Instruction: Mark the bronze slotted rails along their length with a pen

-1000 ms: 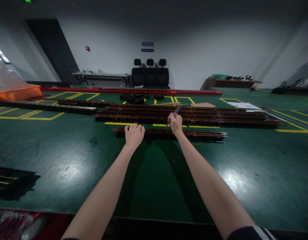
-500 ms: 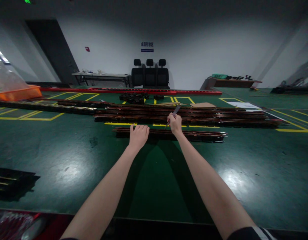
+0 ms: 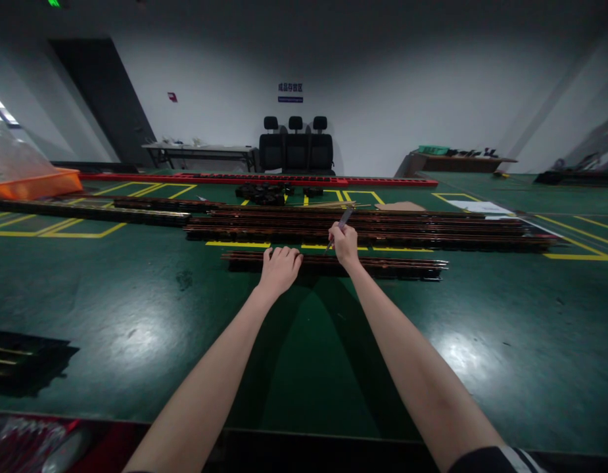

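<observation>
A long dark strip assembly with copper-coloured rods lies crosswise on the green table. My left hand rests on its left-middle part, fingers bent over the far edge. Right of it, my right hand is closed round a thin grey pen-like tool, tilted with its lower end down at the strip's far side. What the tip touches is too small to tell. Behind both hands lies a wide row of similar long strips.
An orange tray with clear plastic stands at the far left. Dark parts lie behind the strips, near a long red rail. Another dark piece is at the near left. White paper lies at the back right.
My left hand has slid a little to the right along the strip. The right hand and its tool have shifted very slightly left.
</observation>
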{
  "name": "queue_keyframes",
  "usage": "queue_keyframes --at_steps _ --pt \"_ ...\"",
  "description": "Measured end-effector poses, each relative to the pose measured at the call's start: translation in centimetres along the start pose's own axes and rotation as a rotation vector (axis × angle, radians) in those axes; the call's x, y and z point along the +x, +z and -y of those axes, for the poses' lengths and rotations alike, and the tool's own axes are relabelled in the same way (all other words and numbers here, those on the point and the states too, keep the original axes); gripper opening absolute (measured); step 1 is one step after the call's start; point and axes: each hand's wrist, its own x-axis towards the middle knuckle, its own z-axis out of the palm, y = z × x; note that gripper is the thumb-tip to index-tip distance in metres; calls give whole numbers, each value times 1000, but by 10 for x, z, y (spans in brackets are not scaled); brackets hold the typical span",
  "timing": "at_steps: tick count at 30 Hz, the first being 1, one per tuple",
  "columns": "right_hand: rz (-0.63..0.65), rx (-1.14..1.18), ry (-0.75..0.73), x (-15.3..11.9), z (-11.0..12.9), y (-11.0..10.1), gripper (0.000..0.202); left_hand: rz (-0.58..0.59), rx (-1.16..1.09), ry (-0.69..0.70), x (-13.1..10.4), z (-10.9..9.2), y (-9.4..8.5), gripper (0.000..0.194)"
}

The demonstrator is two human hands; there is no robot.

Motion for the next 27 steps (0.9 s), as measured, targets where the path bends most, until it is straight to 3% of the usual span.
queue_keyframes --at_steps 7,17,27 --pt "56 24 0 -2 6 4 23 7 30 -56 0 3 -5 42" --pt "314 208 35 1 2 2 21 -18 69 -172 0 12 -10 42" --pt "339 230 37 0 2 3 23 -72 81 -180 -1 14 -6 43"
